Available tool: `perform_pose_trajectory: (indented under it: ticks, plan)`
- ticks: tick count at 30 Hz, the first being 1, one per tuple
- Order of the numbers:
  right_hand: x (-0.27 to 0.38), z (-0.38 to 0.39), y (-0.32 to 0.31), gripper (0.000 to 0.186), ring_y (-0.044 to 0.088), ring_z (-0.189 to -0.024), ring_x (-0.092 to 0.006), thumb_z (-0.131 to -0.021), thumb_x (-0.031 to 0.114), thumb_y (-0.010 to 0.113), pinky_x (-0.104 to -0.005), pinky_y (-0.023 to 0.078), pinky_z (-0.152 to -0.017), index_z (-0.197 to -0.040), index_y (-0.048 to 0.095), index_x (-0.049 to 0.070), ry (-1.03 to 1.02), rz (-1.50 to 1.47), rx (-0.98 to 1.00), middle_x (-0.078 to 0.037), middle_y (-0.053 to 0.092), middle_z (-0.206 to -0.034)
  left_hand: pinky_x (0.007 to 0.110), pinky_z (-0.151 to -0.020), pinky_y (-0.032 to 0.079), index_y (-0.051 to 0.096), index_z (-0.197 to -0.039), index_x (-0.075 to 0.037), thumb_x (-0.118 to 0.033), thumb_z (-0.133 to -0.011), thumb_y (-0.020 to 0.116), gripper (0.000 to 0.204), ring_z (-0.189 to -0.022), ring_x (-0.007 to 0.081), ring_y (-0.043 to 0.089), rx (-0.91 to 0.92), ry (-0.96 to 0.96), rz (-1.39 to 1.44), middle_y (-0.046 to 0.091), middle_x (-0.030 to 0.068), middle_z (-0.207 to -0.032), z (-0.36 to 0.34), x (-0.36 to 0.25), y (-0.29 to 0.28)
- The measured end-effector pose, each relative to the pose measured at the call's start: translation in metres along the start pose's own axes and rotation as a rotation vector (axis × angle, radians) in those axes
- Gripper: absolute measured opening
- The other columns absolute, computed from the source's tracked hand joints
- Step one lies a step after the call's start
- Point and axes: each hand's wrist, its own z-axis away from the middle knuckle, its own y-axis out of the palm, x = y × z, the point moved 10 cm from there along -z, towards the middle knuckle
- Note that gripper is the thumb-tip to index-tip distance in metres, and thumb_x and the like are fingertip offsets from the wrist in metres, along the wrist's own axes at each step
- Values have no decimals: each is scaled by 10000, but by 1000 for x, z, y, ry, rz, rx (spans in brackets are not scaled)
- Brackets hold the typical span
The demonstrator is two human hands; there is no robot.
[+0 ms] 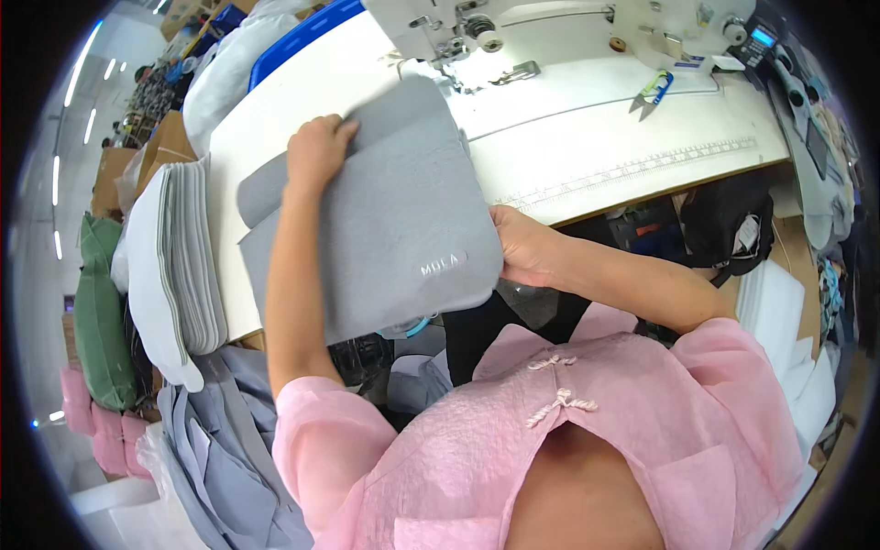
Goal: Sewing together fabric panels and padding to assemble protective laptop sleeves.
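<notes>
A grey felt panel (394,220) with a folded flap along its far side lies tilted across the near edge of the white table. Small pale lettering marks its lower right part. My left hand (316,151) is closed on the flap at the far left, its fingertips partly hidden. At the right edge, my right hand (522,246) pinches the felt, with some fingers out of sight beneath it. The panel's far corner reaches close to the needle area of a white sewing machine (431,20).
Thread snips (653,95) with a green and blue handle lie on the white table (587,128), beyond a printed ruler strip (632,171). Stacked light-grey pieces (188,257) stand at the left edge. Grey cloth pieces (225,458) hang below them. A blue bin (302,41) sits behind.
</notes>
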Motion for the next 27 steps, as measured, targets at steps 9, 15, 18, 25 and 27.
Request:
perform_pose_trajectory:
  ticks: [9,15,18,25,27]
  plan:
    - [23,15,-8,216,581,-693,-181,-736,78,575,-282,468,-571,-891,538,-69,-129,528,-98,-110,590,-822,348,-630,434,608,-815,-27,-309,-785,543,291,-703,287,562,-1,110,584,599,134,-783,35,-81,7]
    - [106,36,16,161,570,-733,-299,-757,100,457,-376,451,-675,-816,582,16,-793,2033,-115,-144,597,-815,269,-586,406,610,-784,-33,-293,-790,554,266,-622,148,525,81,-85,779,578,67,-670,36,-59,41]
    - [144,1,-2,228,503,-937,-233,-824,83,416,-334,399,-827,-988,570,45,-874,1987,-250,-89,574,-1009,235,-570,391,617,-788,-29,-259,-791,571,235,-599,95,484,74,-68,857,560,24,-631,32,-57,41]
    - [129,-30,-20,238,457,-1046,-218,-853,126,427,-327,358,-907,-1039,573,99,-817,1998,-81,-15,549,-1107,182,-551,371,630,-799,-8,-195,-776,608,189,-602,41,450,233,-69,1036,543,-40,-661,21,-71,42]
    - [131,-31,-20,237,454,-1050,-220,-852,127,431,-330,355,-910,-1041,572,100,-834,2003,-104,-16,555,-1096,174,-545,366,631,-798,-9,-190,-773,612,183,-594,37,447,274,-71,1022,542,-41,-662,18,-76,44]
